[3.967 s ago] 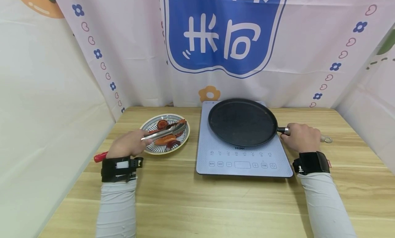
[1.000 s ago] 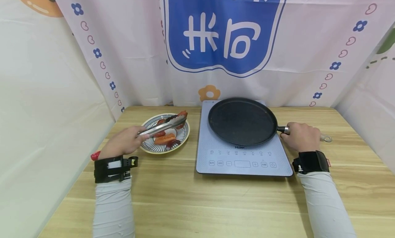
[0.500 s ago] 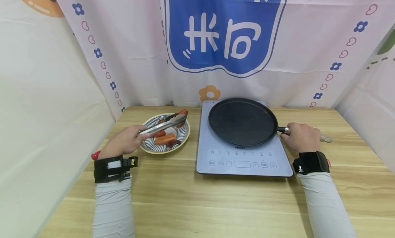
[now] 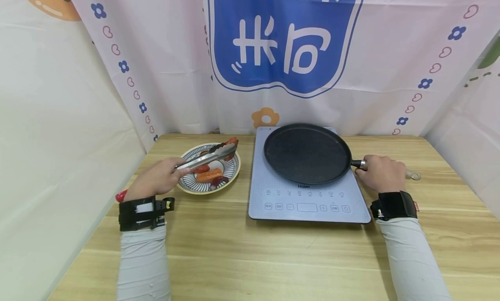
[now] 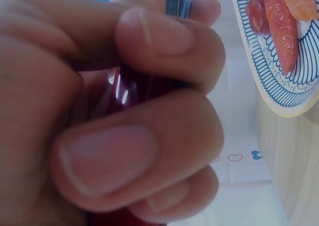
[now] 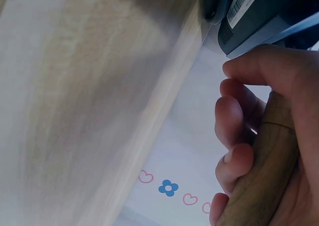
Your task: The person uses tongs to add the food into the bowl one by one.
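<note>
My left hand (image 4: 156,179) grips a pair of metal tongs (image 4: 208,158) with a red handle, fingers curled round it in the left wrist view. The tongs reach over a patterned plate (image 4: 195,188), and a reddish-brown food piece (image 4: 232,141) shows at their tips near the far rim. On the plate lie an orange, pale-striped piece (image 4: 209,175), a red elongated piece (image 5: 283,34) and a dark red one. My right hand (image 4: 384,173) holds the flat black pan (image 4: 306,153) by its handle; the right wrist view shows fingers around its wooden grip (image 6: 271,161).
The pan sits on a pale induction cooktop (image 4: 265,179) with touch controls along its front. Bare wooden table (image 4: 273,262) extends in front and to both sides. A printed curtain (image 4: 175,88) hangs right behind the table's back edge.
Since four seconds ago, my left hand has shifted slightly left and the tongs' tips have risen with the reddish-brown piece. Over the last half second little moves. My right hand keeps its place.
</note>
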Demonstrator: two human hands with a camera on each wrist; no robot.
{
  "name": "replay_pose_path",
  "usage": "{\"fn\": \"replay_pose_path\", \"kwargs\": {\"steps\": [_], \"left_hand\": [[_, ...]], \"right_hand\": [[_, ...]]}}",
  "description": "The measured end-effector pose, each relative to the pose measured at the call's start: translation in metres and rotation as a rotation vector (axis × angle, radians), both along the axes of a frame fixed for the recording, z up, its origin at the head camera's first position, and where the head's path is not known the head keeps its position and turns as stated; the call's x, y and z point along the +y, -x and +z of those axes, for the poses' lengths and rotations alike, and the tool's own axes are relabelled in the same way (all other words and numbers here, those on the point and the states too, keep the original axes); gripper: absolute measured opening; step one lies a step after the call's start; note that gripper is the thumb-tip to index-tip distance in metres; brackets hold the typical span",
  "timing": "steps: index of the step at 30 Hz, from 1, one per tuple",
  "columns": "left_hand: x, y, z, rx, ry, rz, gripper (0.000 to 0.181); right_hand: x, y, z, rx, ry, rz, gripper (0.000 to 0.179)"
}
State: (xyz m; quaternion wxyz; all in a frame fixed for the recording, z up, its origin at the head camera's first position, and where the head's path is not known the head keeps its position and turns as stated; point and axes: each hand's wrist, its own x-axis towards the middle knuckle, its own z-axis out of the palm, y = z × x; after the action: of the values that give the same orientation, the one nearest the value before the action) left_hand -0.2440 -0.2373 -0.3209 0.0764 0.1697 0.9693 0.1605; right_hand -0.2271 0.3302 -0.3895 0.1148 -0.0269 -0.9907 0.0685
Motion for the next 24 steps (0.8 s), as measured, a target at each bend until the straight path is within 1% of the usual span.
{"fn": "replay_pose_path", "kwargs": {"steps": [9, 15, 24], "left_hand": [[-0.0003, 0.0003, -0.0006, 0.018, -0.013, -0.018, 0.029], [0.0005, 0.0007, -0.0003, 0.010, -0.009, -0.009, 0.030], [0.0006, 0.0011, -0.0011, 0.025, -0.001, -0.020, 0.030]], "right_hand": [[0.0005, 0.0004, 0.0000, -0.007, 0.001, 0.001, 0.027], [0.0005, 0.0004, 0.0003, -0.014, -0.001, 0.000, 0.027], [0.0005, 0.0004, 0.0003, -0.018, -0.001, -0.002, 0.027]]}}
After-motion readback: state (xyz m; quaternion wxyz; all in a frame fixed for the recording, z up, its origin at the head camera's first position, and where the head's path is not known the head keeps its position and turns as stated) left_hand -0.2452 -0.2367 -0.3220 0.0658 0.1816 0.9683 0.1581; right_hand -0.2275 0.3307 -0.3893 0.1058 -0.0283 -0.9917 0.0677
